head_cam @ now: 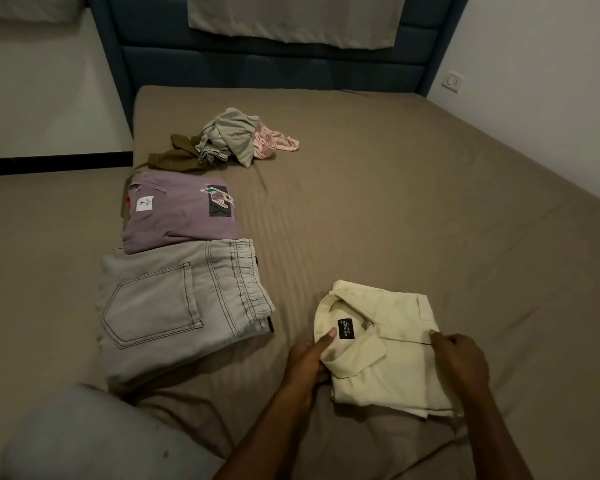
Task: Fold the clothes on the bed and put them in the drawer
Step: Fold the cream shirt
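Three pieces look folded: the cream shirt [381, 344], pinched at its collar by the left hand [309, 358] and at its placket by the right hand [459, 358]; grey jeans [177, 306] just left of the left hand; a purple tee [181, 213] beyond them. Left to do, I judge: the crumpled pile [222, 140] well beyond both hands on the bed [430, 202]; no drawer shows, and nothing blocks the reach.

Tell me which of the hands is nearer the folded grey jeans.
Left. The left hand grips the cream shirt collar, beside the grey jeans; the right hand is at the shirt's far edge.
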Demonstrator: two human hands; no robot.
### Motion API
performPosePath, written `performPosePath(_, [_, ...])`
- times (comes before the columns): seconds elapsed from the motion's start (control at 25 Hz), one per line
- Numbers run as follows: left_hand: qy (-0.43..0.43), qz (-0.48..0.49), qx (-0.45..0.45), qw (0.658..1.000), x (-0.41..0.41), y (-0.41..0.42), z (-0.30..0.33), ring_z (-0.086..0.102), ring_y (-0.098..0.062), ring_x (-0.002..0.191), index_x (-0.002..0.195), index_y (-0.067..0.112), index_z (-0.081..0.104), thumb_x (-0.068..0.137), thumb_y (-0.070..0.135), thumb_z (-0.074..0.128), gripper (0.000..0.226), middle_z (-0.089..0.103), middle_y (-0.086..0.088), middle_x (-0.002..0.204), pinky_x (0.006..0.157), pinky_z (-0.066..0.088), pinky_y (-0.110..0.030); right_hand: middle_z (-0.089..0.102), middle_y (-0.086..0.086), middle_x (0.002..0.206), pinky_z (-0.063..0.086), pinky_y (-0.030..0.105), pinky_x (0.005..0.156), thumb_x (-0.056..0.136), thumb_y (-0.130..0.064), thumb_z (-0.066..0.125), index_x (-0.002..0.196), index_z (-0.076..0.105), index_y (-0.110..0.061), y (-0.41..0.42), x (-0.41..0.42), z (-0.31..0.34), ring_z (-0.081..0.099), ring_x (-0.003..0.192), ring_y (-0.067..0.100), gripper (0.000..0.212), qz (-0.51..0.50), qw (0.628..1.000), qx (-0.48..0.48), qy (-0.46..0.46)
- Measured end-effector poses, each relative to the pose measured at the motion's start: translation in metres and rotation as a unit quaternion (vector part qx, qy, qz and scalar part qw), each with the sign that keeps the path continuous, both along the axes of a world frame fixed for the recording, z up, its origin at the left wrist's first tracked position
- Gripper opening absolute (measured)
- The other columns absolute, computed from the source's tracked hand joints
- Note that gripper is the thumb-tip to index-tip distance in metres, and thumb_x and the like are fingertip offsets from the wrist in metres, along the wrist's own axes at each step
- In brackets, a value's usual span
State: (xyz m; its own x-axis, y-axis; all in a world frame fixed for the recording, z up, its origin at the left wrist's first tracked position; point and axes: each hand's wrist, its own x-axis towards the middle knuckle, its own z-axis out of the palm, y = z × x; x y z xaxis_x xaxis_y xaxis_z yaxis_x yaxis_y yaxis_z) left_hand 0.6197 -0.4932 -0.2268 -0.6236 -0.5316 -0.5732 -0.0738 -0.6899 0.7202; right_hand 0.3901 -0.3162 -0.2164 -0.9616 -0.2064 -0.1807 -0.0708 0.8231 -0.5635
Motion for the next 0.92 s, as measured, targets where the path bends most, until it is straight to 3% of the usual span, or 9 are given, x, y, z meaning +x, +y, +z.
performPosePath(0.12, [0.006,-0.066,0.028,0.997,-0.017,-0.026,0.008,0.074,-0.036,0.101,0.112,0.01,0.077,0.085,0.034,0.081,0.036,0.078,-0.014,0.107,0.093,0.056,-0.05,0.072,0.022,0.098,0.049,0.042,0.076,0.094,-0.038,0.069,0.089,0.067,-0.005,-0.001,-0.011,0.013,0.066,0.085,0.034,0.034,-0.005,0.977,-0.159,-0.141])
performPosePath(0.2, [-0.012,-0.095,-0.004,0.995,-0.027,-0.03,0.006,0.073,-0.035,0.101,0.112,0.012,0.077,0.083,0.025,0.082,0.032,0.079,-0.011,0.104,0.094,0.056,-0.049,0.072,0.021,0.101,0.05,0.042,0.077,0.095,-0.033,0.069,0.096,0.066,-0.001,0.0,-0.01,0.018,0.068,0.092,0.038,0.032,-0.01,0.963,-0.199,-0.182])
performPosePath(0.36, [-0.023,-0.119,-0.074,0.99,-0.033,-0.036,0.006,0.074,-0.032,0.1,0.107,0.013,0.077,0.084,0.012,0.081,0.024,0.079,-0.009,0.101,0.099,0.054,-0.058,0.07,0.022,0.097,0.045,0.037,0.069,0.098,-0.023,0.065,0.086,0.063,-0.007,0.001,-0.004,0.029,0.062,0.081,0.03,0.02,0.001,0.962,-0.228,-0.149])
performPosePath(0.56, [-0.004,-0.101,-0.144,0.984,-0.014,-0.076,0.046,0.075,-0.025,0.1,0.111,0.011,0.075,0.086,0.009,0.08,0.026,0.079,-0.006,0.104,0.093,0.06,-0.045,0.072,0.009,0.104,0.047,0.035,0.071,0.101,-0.021,0.061,0.107,0.069,-0.011,-0.041,0.008,0.068,0.065,0.09,0.025,0.013,0.057,0.948,-0.297,-0.097])
performPosePath(0.68, [0.021,-0.057,-0.187,0.98,0.009,-0.129,0.079,0.074,-0.029,0.102,0.114,0.004,0.074,0.086,0.003,0.077,0.028,0.078,-0.013,0.108,0.09,0.06,-0.041,0.075,0.004,0.105,0.053,0.034,0.075,0.102,-0.022,0.06,0.111,0.071,-0.015,-0.099,0.019,0.087,0.07,0.093,0.023,0.015,0.094,0.92,-0.361,-0.123])
performPosePath(0.8, [0.016,-0.012,-0.23,0.973,0.047,-0.192,0.105,0.075,-0.026,0.094,0.114,0.001,0.074,0.086,-0.001,0.074,0.028,0.077,-0.016,0.108,0.081,0.061,-0.034,0.077,0.002,0.104,0.057,0.025,0.073,0.103,-0.017,0.059,0.112,0.071,-0.011,-0.178,0.04,0.089,0.073,0.09,0.015,0.016,0.134,0.889,-0.413,-0.145])
performPosePath(0.92, [0.002,0.035,-0.24,0.97,0.09,-0.258,0.121,0.075,-0.027,0.093,0.11,0.002,0.077,0.078,0.007,0.083,0.033,0.076,-0.019,0.111,0.077,0.062,-0.035,0.076,0.011,0.112,0.056,0.035,0.084,0.103,-0.014,0.059,0.116,0.07,-0.004,-0.269,0.065,0.084,0.071,0.097,0.023,0.02,0.182,0.856,-0.45,-0.179])
